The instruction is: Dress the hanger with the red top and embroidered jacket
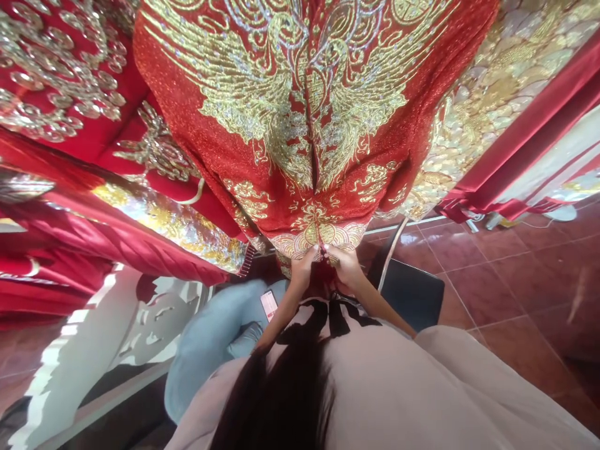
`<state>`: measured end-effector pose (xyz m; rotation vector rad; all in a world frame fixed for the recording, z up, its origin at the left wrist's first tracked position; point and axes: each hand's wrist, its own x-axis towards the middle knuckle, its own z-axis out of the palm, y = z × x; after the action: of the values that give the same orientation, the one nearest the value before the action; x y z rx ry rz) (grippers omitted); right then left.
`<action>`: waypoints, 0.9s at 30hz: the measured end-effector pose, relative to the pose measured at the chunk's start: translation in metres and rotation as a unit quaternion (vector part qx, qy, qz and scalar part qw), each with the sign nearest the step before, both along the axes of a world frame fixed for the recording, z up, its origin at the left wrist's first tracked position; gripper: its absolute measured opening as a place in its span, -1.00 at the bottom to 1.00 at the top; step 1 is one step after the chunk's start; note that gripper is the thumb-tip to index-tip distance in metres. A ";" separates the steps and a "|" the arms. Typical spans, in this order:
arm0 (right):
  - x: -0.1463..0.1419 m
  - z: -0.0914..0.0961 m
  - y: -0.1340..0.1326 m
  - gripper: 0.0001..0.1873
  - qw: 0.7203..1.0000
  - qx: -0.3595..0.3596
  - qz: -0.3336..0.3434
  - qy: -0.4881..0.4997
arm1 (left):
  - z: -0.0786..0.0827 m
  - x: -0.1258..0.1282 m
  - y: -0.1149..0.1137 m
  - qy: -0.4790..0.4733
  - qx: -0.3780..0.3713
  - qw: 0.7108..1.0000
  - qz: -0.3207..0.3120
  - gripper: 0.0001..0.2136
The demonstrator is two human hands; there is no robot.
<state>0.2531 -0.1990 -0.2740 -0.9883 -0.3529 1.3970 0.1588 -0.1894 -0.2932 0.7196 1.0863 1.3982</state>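
A red garment point(309, 119) thick with gold and silver embroidery hangs in front of me, its split front running down the middle. My left hand point(302, 265) and my right hand point(347, 265) are both closed on its bottom hem, one on each side of the split, close together. The fingers pinch the embroidered edge. A phone point(269, 304) rests on my lap, on the blue jeans, just left of my left forearm.
More red and gold embroidered fabrics point(60, 81) hang left and right. A dark chair seat point(412, 294) stands right of my hands on the reddish-brown tiled floor point(506, 275). A white carved panel point(107, 337) lies at lower left.
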 end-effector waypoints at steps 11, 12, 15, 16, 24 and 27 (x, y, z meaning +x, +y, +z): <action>0.017 0.002 -0.003 -0.64 0.999 -0.025 -0.017 0.018 | -0.008 0.026 -0.016 0.049 -0.010 0.996 0.073 -0.71; 0.018 0.001 -0.002 -0.63 0.999 -0.024 -0.016 0.019 | -0.010 0.028 -0.016 0.043 -0.011 0.996 0.077 -0.71; 0.022 -0.004 0.000 -0.65 1.000 -0.029 -0.001 0.008 | -0.015 0.034 -0.016 0.027 -0.022 0.997 0.076 -0.70; 0.023 -0.005 0.000 -0.67 0.999 -0.033 0.005 -0.003 | -0.017 0.035 -0.015 0.026 -0.024 0.997 0.073 -0.69; 0.029 -0.031 -0.001 -0.62 0.990 -0.139 0.032 -0.020 | -0.035 0.038 -0.007 0.012 -0.035 0.995 0.097 -0.66; 0.031 -0.041 -0.007 -0.65 0.952 -0.255 0.168 -0.010 | -0.041 0.031 -0.002 0.042 -0.049 0.992 0.111 -0.68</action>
<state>0.2843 -0.2058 -0.3150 -1.4111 -0.1796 1.8420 0.1901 -0.1911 -0.3342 0.6054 1.3241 1.5011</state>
